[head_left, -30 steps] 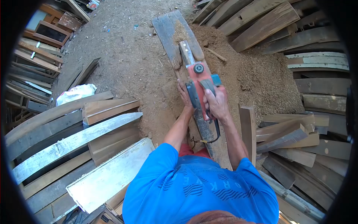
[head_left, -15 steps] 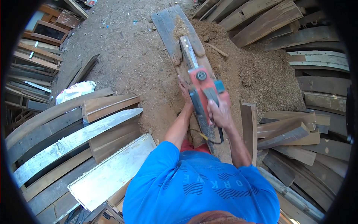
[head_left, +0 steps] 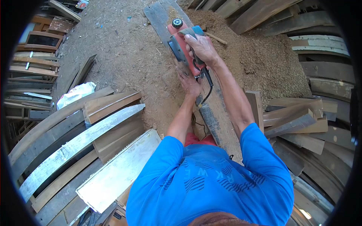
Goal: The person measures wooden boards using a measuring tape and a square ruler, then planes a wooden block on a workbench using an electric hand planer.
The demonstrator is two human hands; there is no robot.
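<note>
My right hand (head_left: 203,49) is wrapped around the rear handle of a red electric hand planer (head_left: 184,45) with a black knob on its front. The planer sits over the far part of a narrow wooden piece (head_left: 209,117), hiding that stretch of it. Just behind the planer, my left hand (head_left: 191,84) grips the wooden piece from its left side; its fingertips are partly hidden. Beneath lies a long, worn plank (head_left: 225,126). From the planer's back a black power cord (head_left: 209,87) curves down toward my legs.
Wood shavings (head_left: 269,71) are heaped on the right, with a stick (head_left: 216,38) near the plank. Stacked boards (head_left: 294,122) line the right side. On the left are more boards (head_left: 113,107), a white panel (head_left: 120,169) and a white bag (head_left: 77,93).
My right hand has pushed the planer forward, away from my body, along the wooden piece. The far end of the piece is now covered. My left hand stays in about the same place.
</note>
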